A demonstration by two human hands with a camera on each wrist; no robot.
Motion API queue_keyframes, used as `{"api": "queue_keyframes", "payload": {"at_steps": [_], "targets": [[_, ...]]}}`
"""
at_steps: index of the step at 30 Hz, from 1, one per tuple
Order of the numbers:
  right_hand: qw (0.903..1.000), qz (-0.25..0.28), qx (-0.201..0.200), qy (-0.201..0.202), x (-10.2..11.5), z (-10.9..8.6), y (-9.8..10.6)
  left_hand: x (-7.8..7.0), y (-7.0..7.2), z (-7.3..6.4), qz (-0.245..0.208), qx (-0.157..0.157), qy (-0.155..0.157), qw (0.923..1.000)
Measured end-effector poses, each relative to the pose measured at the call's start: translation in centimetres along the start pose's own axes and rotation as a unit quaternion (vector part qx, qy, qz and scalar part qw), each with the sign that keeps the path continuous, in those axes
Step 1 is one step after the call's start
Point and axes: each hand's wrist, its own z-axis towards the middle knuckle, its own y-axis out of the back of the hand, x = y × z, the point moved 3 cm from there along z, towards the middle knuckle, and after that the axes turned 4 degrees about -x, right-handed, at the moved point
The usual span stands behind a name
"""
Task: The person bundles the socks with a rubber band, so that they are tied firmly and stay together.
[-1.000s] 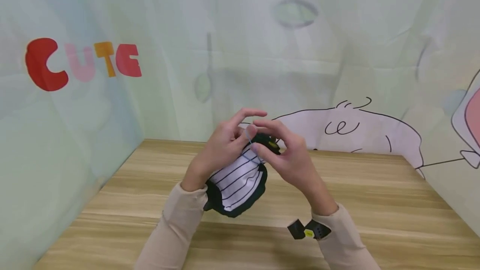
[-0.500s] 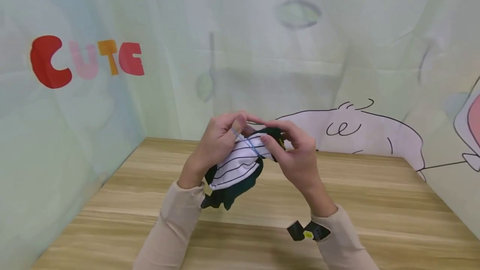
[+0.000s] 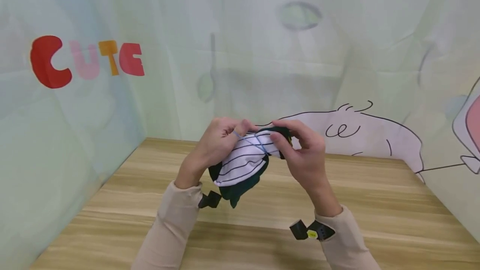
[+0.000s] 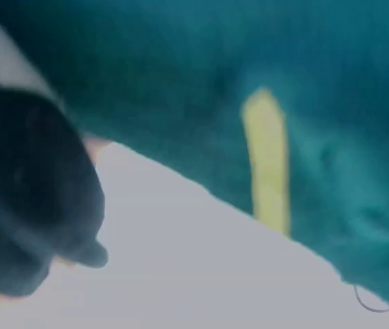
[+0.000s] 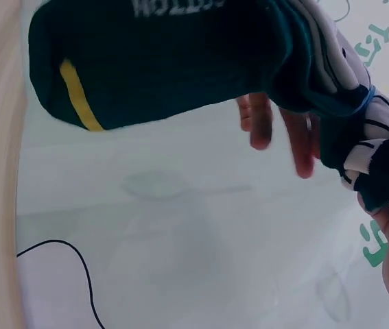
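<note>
A bundle of socks (image 3: 241, 166), white with dark stripes and dark green, hangs between my hands above the table. A thin blue rubber band (image 3: 261, 144) loops round its narrow upper part, with one strand stretched to my left thumb. My left hand (image 3: 213, 145) pinches the band; most of its fingers are hidden behind the socks. My right hand (image 3: 305, 153) grips the upper right end between thumb and fingers. In the right wrist view the green sock (image 5: 153, 75) shows a rounded end with a yellow stripe and pale lettering. Green fabric (image 4: 180, 123) fills much of the left wrist view.
The wooden table (image 3: 262, 228) lies below the hands. Printed curtains (image 3: 180, 61) enclose its back and sides. A dark camera mount (image 3: 313, 230) sits at the right wrist and another mount (image 3: 210, 200) at the left.
The left fingers have curled in from a raised position. My right hand has shifted right with its end of the socks, and the lower part has tilted. The band now lies across the narrow part.
</note>
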Motion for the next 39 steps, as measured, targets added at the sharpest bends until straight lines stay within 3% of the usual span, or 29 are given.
{"api": "queue_keyframes", "payload": {"at_steps": [3, 10, 17, 26, 32, 39], "targets": [[0.9999, 0.003, 0.007, 0.008, 0.0, 0.0, -0.2, 0.1, 0.3, -0.1, 0.02, 0.003, 0.025, 0.9995], [0.9995, -0.002, 0.032, -0.002, -0.7, -0.5, -0.7, -0.2, 0.6, -0.2, 0.035, 0.02, 0.036, 0.9985], [0.9996, -0.004, 0.025, -0.01, -1.1, -0.8, -0.2, -0.5, 0.4, -0.1, 0.048, 0.039, 0.018, 0.9979], [0.9996, 0.0, 0.027, -0.006, -1.0, -0.8, -0.3, -0.3, 0.1, -0.2, 0.032, 0.089, 0.004, 0.9955], [0.9997, 0.001, 0.02, -0.01, -0.9, -0.7, -0.2, -0.4, 0.1, -0.3, 0.024, 0.1, -0.012, 0.9946], [0.9994, -0.006, -0.023, -0.025, -1.2, -0.4, 0.8, -0.7, 0.4, -0.6, 0.003, 0.111, -0.02, 0.9936]]}}
